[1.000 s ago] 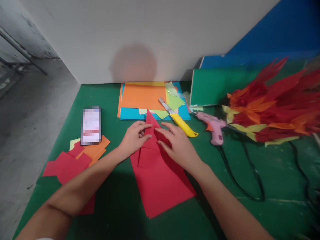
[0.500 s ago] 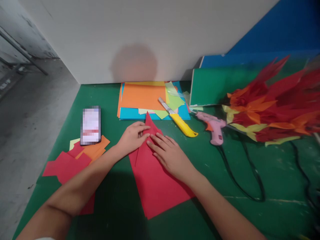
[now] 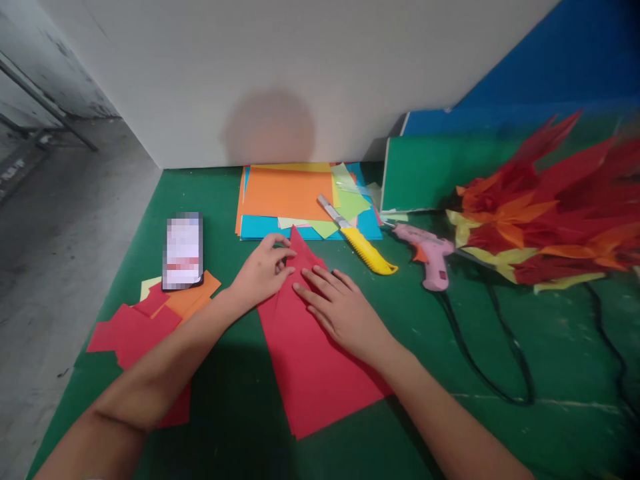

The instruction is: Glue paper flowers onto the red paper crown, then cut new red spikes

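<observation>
A sheet of red paper (image 3: 320, 373) lies on the green table, its far end folded to a narrow point. At the left edge of that fold, my left hand (image 3: 263, 270) has its fingers curled, with the thumb and index fingertip on the paper. My right hand (image 3: 345, 313) rests flat on the red paper, fingers stretched out and slightly spread over the folded part. Just beyond the tip is a stack of coloured paper (image 3: 290, 193), and a yellow utility knife (image 3: 367, 250) lies partly on it.
A pink glue gun (image 3: 427, 253) with a black cord lies to the right, beside a bunch of red and orange paper flowers (image 3: 545, 220). Left of me are a phone (image 3: 183, 250) and red and orange paper scraps (image 3: 145, 330). A white wall (image 3: 300, 67) rises behind the table.
The flap's left edge, raised with a dark gap before, now lies flatter. My left fingers have arched up slightly; my right hand has barely moved.
</observation>
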The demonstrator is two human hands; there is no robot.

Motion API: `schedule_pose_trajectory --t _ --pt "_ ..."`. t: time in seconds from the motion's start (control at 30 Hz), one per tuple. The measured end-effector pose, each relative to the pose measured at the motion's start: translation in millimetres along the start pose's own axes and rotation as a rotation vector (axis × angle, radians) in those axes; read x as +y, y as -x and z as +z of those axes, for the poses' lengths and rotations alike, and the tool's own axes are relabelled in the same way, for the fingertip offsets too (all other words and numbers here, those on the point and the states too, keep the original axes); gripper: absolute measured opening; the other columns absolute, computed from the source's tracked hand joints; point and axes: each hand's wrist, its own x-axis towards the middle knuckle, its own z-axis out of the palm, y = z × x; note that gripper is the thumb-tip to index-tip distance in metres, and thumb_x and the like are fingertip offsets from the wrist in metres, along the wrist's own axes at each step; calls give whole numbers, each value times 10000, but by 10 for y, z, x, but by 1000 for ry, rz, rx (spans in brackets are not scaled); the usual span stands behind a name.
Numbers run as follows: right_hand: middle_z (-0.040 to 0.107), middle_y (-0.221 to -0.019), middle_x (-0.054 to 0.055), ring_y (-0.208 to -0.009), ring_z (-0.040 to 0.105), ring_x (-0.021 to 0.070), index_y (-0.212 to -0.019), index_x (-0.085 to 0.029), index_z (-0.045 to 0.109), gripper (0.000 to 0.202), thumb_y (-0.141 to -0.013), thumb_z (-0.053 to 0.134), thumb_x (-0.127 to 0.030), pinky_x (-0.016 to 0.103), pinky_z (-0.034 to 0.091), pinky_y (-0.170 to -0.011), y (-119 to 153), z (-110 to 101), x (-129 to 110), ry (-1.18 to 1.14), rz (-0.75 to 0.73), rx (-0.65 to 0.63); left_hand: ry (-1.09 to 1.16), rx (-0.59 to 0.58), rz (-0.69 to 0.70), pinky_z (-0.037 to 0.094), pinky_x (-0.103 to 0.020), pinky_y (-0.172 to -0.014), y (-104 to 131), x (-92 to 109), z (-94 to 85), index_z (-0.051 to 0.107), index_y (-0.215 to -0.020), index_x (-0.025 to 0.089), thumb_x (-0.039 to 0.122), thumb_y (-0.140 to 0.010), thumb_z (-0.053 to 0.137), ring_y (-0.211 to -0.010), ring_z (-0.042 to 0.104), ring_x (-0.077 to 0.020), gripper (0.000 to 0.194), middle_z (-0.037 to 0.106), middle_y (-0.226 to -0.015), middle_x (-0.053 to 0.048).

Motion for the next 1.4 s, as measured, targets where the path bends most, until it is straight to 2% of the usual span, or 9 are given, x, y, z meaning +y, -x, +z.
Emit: schedule_pose_trajectory --t 0.07,0.23,0.4,0.57,0.67,0.8,0.93,1.13,1.4 --pt "458 -1466 70 -1365 402 267 -1372 -261 500 430 -953 410 -228 511 373 -1074 1 6 0 -2 -1 9 -56 -3 23 580 -294 -687 -4 8 -6 677 -949 138 118 -831 593 -643 588 -80 147 603 -1112 -92" --pt "463 -1462 69 -1362 406 266 -1368 -262 505 427 -953 408 -230 510 374 -1075 -1 -2 -6 3 0 12 -195 -5 110 558 -389 -879 -8 5 -5 702 -923 153 128 -858 566 -984 655 -208 152 689 -1037 -91" --pt "475 -1452 71 -1350 421 275 -1362 -254 513 423 -963 375 -230 514 381 -1067 -6 -10 0 16 -6 9 -314 3 170 524 -453 -904 -3 11 21 699 -948 140 128 -888 514 -977 651 -233 196 705 -1066 -111" --pt "479 -1449 73 -1348 421 275 -1360 -248 516 421 -965 367 -232 522 370 -1070 -7 4 -14 4 1 6 -402 -52 250 494 -441 -944 20 52 111 663 -1038 92 15 -865 397 -1076 621 -244 326 685 -1143 -152" --pt "499 -1434 77 -1336 430 276 -1331 -229 543 405 -976 361 -293 508 380 -1061 -14 -45 -47 -19 20 12 -486 -96 233 471 -444 -964 43 82 177 633 -1078 47 6 -858 379 -1112 592 -267 338 660 -1192 -187" --pt "607 -1308 105 -1149 570 276 -1206 -188 632 439 -975 342 -423 466 478 -942 -83 -198 -59 -135 91 -13 -525 -150 153 480 -427 -918 48 138 210 599 -1094 54 15 -857 382 -1032 586 -259 323 564 -1344 -201" --pt "610 -1268 134 -1094 604 256 -1182 -149 622 414 -980 294 -300 426 506 -914 -236 -225 13 -244 211 -1 -510 -209 77 485 -410 -881 31 197 196 592 -1049 78 9 -854 367 -983 559 -246 306 498 -1413 -196" --pt "374 -1507 160 -1245 511 296 -1423 -64 390 554 -879 285 -79 470 486 -963 -352 -37 131 -158 202 -60 -455 -186 37 479 -421 -894 36 185 210 532 -1177 71 31 -883 274 -998 502 -254 393 452 -1457 -178" --pt "481 -1433 153 -1062 615 258 -1340 -68 502 543 -835 307 -32 412 525 -856 -150 -126 63 60 137 -81 -415 -162 20 480 -386 -862 49 175 212 544 -1179 107 47 -889 277 -983 482 -238 399 486 -1433 -144"
